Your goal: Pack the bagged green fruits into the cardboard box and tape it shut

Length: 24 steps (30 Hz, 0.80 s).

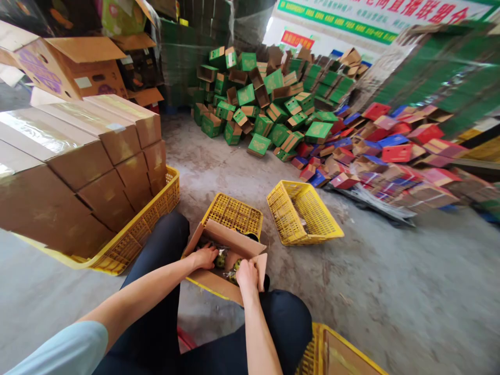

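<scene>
Reaching with both hands into an open cardboard box [214,282], low centre of the frame, apparently resting on a yellow crate [236,211]. Left hand [206,256] at the box's left end, fingers bent down beside a clear-wrapped green packet [221,259]. Right hand [247,273] near the right end, fingers curled at a second packet [233,273], also in clear wrap. Grip on either side: fingertips hidden, so impossible to tell pinching from merely resting.

By judgement, partway through: packets in the box, bare cardboard between them, flaps up, no tape across the top. Still undone: closing and sealing. Seemingly finished: the stacked closed boxes [94,192] at left of the frame, shiny tape along the tops, in a long yellow crate [121,255]. Impossible to see inside those.

Large red Chinese characters on a white banner [394,11], upper right, partly cut off, legible as "直播联盟"; smaller white lines on its green strip, too fine to read. Yellowish lettering on a small red sign [297,39], top centre, too blurred. Purple print on a big open carton [96,65], upper left, unreadable. Pale emblem on green boxes [259,144], upper centre, without legible words. No visible lettering on the box in hand.
</scene>
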Each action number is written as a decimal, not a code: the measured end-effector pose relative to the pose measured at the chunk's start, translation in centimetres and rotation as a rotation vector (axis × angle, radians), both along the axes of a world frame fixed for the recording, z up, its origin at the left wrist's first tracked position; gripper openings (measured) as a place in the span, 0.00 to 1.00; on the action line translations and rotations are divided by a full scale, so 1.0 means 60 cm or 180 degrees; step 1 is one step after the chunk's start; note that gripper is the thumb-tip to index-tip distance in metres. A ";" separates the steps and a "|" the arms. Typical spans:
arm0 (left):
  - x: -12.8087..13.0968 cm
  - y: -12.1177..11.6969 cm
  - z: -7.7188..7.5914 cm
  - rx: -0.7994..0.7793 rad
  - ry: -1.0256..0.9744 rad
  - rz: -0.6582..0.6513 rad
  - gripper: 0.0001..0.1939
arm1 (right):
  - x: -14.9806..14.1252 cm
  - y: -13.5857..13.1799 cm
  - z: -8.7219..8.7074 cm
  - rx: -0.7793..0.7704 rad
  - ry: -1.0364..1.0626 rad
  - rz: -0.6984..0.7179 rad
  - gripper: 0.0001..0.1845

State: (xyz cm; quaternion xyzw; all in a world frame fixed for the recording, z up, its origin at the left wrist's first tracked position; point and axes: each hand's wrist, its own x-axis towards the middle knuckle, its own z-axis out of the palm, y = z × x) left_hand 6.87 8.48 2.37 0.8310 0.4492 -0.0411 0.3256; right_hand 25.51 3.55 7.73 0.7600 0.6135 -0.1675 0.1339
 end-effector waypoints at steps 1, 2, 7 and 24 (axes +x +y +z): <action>0.001 -0.002 0.005 -0.0022 0.0044 -0.0014 0.33 | 0.002 -0.001 0.002 0.0017 -0.0015 -0.0012 0.22; 0.004 -0.005 0.011 -0.0062 0.0097 -0.0078 0.35 | 0.002 -0.003 0.002 0.0028 0.0002 0.0007 0.24; 0.049 -0.015 0.037 -0.0285 0.0366 -0.0460 0.26 | -0.006 -0.005 -0.005 -0.0059 0.0246 0.0225 0.36; 0.000 -0.010 0.046 0.0065 0.0676 -0.0154 0.19 | 0.034 0.012 -0.007 -0.0047 0.0618 0.0270 0.26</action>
